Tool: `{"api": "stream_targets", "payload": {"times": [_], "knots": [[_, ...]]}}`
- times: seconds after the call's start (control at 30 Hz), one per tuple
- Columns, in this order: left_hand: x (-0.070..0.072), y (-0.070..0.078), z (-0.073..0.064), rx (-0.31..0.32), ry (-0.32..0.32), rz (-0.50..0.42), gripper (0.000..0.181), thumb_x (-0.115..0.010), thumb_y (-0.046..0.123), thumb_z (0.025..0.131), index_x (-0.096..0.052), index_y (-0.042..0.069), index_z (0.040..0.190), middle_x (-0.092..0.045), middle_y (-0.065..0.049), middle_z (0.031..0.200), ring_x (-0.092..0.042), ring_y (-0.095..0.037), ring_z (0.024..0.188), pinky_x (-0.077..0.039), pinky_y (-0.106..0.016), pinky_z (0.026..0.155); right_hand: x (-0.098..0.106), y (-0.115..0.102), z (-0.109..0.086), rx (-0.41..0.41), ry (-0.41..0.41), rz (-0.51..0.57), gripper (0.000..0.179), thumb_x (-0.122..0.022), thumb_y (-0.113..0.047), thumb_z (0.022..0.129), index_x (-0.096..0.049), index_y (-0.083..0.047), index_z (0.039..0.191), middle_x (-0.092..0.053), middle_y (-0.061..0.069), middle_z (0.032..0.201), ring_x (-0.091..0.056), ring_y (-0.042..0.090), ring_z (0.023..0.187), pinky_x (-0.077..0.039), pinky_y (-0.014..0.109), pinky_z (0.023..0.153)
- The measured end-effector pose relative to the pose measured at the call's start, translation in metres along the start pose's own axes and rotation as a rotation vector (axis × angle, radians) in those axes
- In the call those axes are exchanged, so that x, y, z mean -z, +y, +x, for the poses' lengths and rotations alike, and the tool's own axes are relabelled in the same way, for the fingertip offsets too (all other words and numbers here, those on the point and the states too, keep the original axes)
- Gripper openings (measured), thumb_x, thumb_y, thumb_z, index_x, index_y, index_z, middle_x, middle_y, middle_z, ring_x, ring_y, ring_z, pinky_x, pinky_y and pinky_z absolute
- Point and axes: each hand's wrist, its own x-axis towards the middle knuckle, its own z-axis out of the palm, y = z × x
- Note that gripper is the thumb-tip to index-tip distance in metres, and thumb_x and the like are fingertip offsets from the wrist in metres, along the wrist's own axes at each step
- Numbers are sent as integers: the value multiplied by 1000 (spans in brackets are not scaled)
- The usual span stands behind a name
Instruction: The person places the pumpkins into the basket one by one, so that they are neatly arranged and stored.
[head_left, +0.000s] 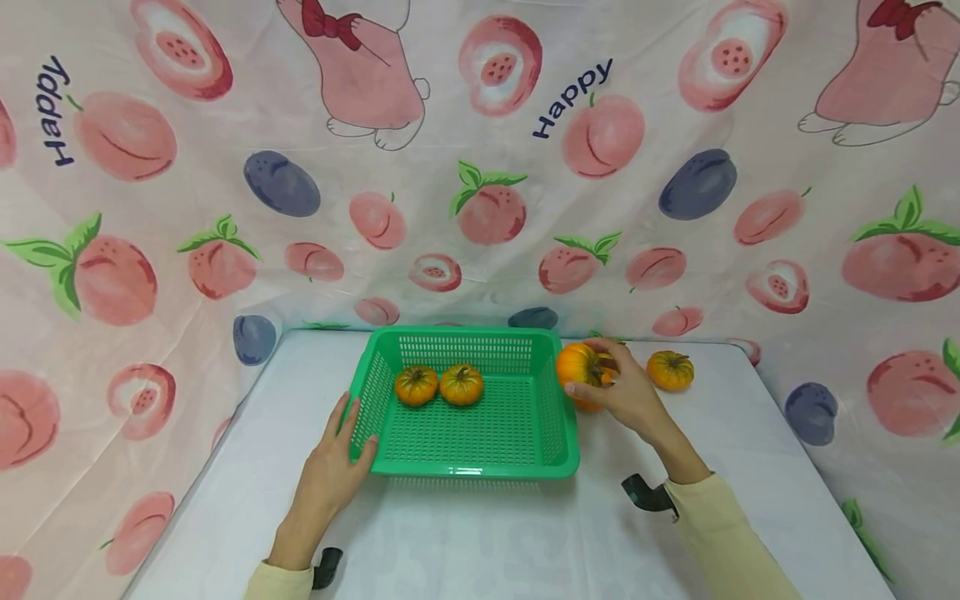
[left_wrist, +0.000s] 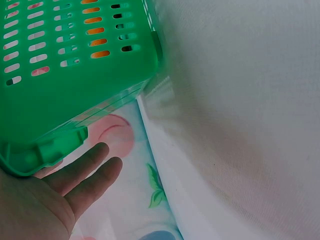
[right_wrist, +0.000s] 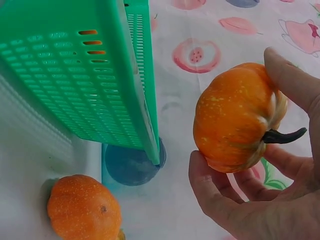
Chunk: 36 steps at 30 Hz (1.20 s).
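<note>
A green plastic basket [head_left: 465, 472] stands on the table with two small orange pumpkins, the left pumpkin [head_left: 416, 386] and the right pumpkin [head_left: 461, 385], side by side in its back left part. My left hand [head_left: 330, 467] rests against the basket's left side, thumb at the rim and fingers fairly straight; the left wrist view shows those fingers [left_wrist: 92, 185] beside the rim. At the basket's right edge, my right hand [head_left: 626, 392] grips another small pumpkin [right_wrist: 240, 120] between thumb and fingers, raised off the table, its dark stem toward the palm.
Below the held pumpkin, a further pumpkin [right_wrist: 84, 207] sits on the table right of the basket, partly hidden in the head view. Farther right lies another pumpkin [head_left: 670, 370]. A fruit-patterned cloth [head_left: 495, 292] hangs behind the white table [head_left: 465, 542].
</note>
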Motion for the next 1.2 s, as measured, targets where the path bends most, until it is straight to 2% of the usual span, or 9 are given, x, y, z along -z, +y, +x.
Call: {"api": "stream_targets", "payload": {"times": [0.33,0.6,0.87,1.07,1.2], "knots": [[0,0,1,-13,4,-6,69,-53,37,99,-27,8,156,-19,-11,164,-65,-44,107,-54,-54,79,-5,-5,5,8,-3,-18,81,-81,-38,80,-41,-14,146,-42,14,148,-42,38,132,-40,59,108],[-1,0,0,-12,13,-7,68,-54,36,99,-28,8,155,-21,-11,164,-66,-42,103,-55,-52,75,-14,-8,10,19,-21,-20,75,-80,-38,81,-45,-15,143,-41,13,148,-40,37,132,-41,59,105],[1,1,1,-11,-1,-8,68,-53,37,99,-27,7,156,-20,-12,164,-66,-44,104,-55,-52,76,-23,-15,13,64,-11,-43,74,-82,-37,79,-49,-12,141,-46,12,145,-44,33,126,-42,52,102],[1,1,1,-11,-1,-4,68,-53,37,100,-27,7,156,-19,-12,164,-65,-44,105,-55,-53,77,-28,-18,18,77,-10,-70,74,-83,-38,77,-51,-13,140,-49,11,143,-45,30,121,-43,42,94],[2,2,0,-5,-11,-1,68,-51,38,100,-27,7,156,-18,-11,165,-64,-45,108,-54,-54,79,-32,-21,21,90,-6,-78,74,-83,-38,77,-53,-12,140,-49,13,142,-46,30,120,-44,41,90]]}}
